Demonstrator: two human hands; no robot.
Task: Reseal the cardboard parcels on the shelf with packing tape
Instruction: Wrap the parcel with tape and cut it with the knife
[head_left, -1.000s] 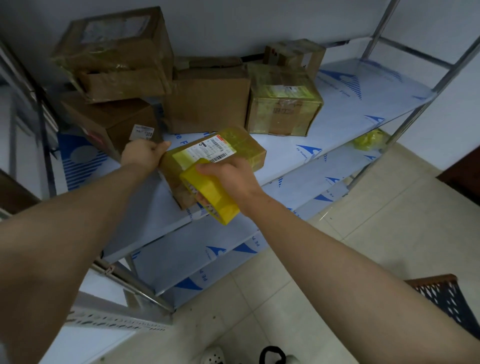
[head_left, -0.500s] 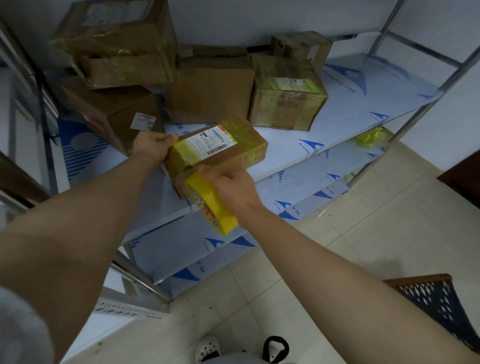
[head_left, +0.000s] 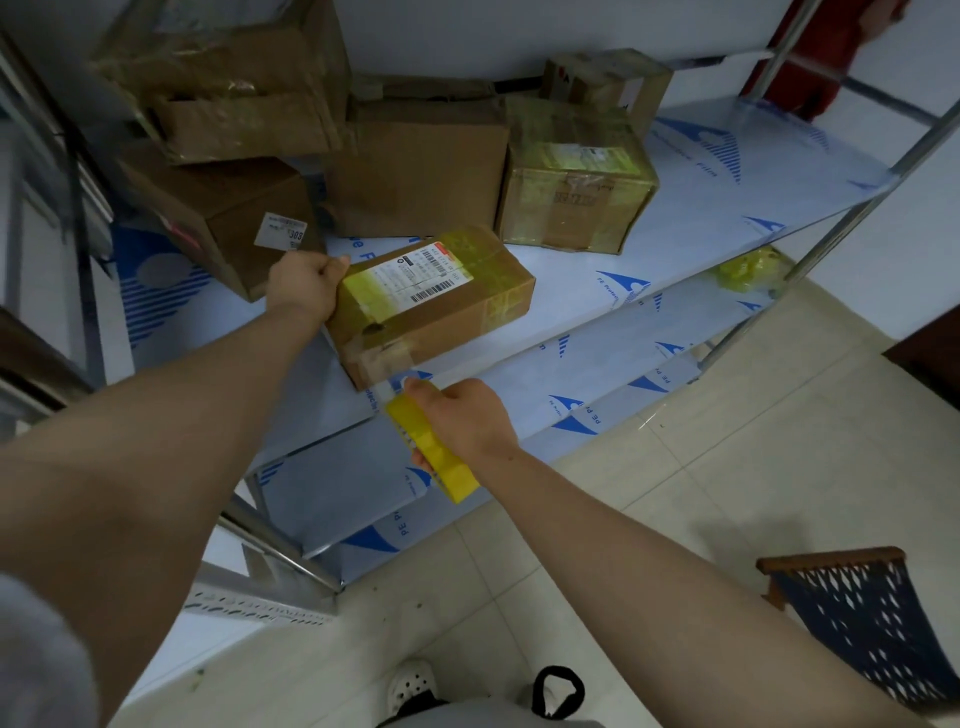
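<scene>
A small cardboard parcel (head_left: 441, 306) with a white barcode label and yellowish tape lies near the front edge of the metal shelf (head_left: 691, 239). My left hand (head_left: 306, 286) grips its left end. My right hand (head_left: 462, 421) grips a yellow roll of packing tape (head_left: 431, 452) just below the parcel's near corner, off the shelf's front edge. A clear strip of tape runs from the roll up to the parcel's near end face, where a torn hole shows.
Several larger cardboard boxes (head_left: 421, 166) stand stacked at the back of the shelf, one taped box (head_left: 576, 202) to the right. A lower shelf (head_left: 597, 374) holds a yellow bundle (head_left: 748, 267). A woven chair (head_left: 862, 623) stands on the tiled floor at right.
My right hand has pulled the tape roll down and toward me, away from the parcel's top to below its near end. My left hand has kept its hold on the parcel.
</scene>
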